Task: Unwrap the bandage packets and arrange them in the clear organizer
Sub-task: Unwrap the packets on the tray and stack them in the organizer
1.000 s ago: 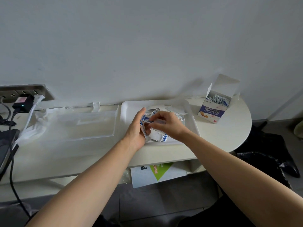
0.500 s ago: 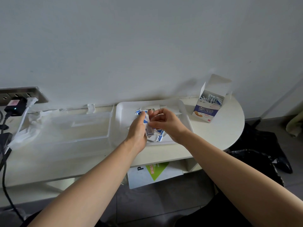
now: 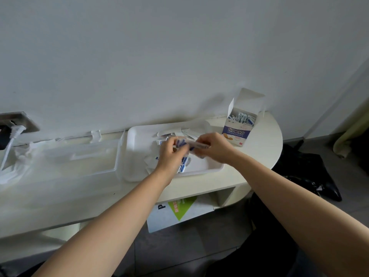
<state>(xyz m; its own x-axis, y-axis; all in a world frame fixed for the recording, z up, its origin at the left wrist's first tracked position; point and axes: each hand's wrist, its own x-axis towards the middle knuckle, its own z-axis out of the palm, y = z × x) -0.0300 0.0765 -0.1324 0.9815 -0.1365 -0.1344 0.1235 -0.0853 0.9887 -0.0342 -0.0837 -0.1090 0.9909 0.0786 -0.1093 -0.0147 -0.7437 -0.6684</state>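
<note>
Cream, round-ended tabletop point(image 3: 199, 182) runs along a plain grey-white wall, its left end cut off by the frame. Over the white rectangular plastic tray point(image 3: 131, 156), the left hand point(image 3: 170, 154) and right hand point(image 3: 214, 147) each pinch an end of one blue-and-white bandage packet point(image 3: 185, 143), too blurred to tell whether it is torn. The left hand partly hides the loose packets point(image 3: 184, 166) beneath. Left of the tray lies the clear plastic organizer point(image 3: 79, 156), its edges faint. At far right stands an open bandage box point(image 3: 237, 132).
</note>
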